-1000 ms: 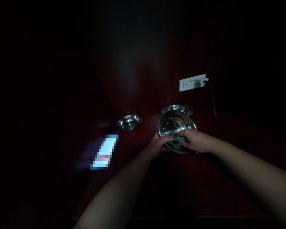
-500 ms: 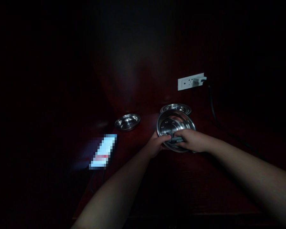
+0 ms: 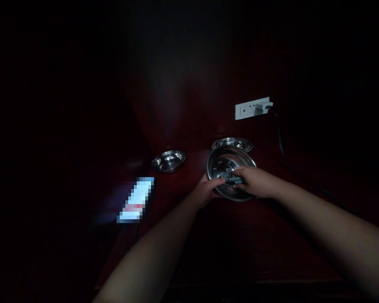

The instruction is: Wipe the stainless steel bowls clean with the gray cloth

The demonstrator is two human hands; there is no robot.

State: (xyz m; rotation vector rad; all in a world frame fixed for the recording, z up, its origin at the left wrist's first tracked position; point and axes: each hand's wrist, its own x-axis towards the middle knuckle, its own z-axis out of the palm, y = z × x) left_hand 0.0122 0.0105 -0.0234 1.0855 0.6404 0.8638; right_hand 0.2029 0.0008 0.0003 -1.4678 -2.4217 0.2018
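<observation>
A shiny metal bowl [image 3: 232,153] is tilted so that its inside faces me. My left hand [image 3: 206,191] grips its left lower rim, the thumb inside and the other fingers hidden beneath. Inside the bowl, my right hand [image 3: 255,182] is closed on a crumpled grey-green cloth [image 3: 230,176], pressed against the inner surface. Just behind the held bowl lies a second metal dish [image 3: 236,142], partly covered by it. Farther left, a shallow metal bowl [image 3: 168,162] rests on the dark red table [image 3: 189,168].
A lit phone-like screen [image 3: 135,201], pixelated, lies at the left table edge with a cable below it. On the wall behind is a white socket panel [image 3: 248,109] with a plug in it. A black cord [image 3: 281,145] runs from there down to the right. Surroundings are very dark.
My right hand has shifted the cloth slightly up and inward, from near the lower rim toward the middle of the bowl. My left hand keeps its hold.
</observation>
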